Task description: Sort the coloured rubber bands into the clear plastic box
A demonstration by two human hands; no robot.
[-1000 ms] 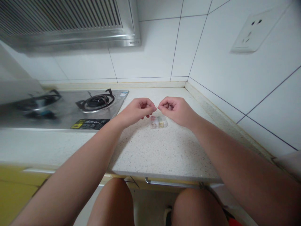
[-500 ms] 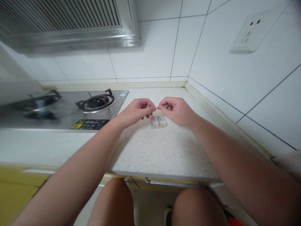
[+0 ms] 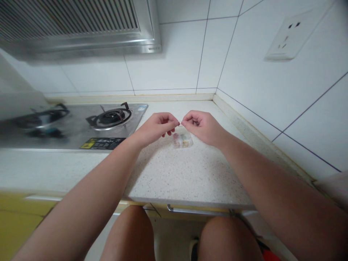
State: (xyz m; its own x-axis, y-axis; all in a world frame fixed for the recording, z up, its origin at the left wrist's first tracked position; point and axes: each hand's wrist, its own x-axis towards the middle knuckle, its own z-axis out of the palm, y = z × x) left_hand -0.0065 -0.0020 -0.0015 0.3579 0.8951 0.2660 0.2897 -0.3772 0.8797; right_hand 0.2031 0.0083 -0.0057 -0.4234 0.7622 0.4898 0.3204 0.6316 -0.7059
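My left hand (image 3: 162,125) is closed in a pinch, thumb against forefinger. Facing it, my right hand (image 3: 198,123) pinches in the same way, the fingertips of both hands almost meeting. Something tiny and thin seems to be between them, too small to name. Just below the fingertips, a small clear plastic box (image 3: 182,141) with several compartments lies on the speckled countertop (image 3: 187,174). Reddish and yellowish small contents show through it, but I cannot make out their kind. The left fingers partly overlap its far left side.
A steel gas stove (image 3: 73,139) with black burners is set in the counter at left, below a range hood (image 3: 108,43). White tiled walls meet in the corner behind. A wall socket (image 3: 288,36) is at upper right. A drawer handle (image 3: 198,211) runs under the counter's front edge.
Both hands keep their pinch over the box, with only a very slight shift at the fingertips. The whole view has drifted a little; the box has stayed on the counter.
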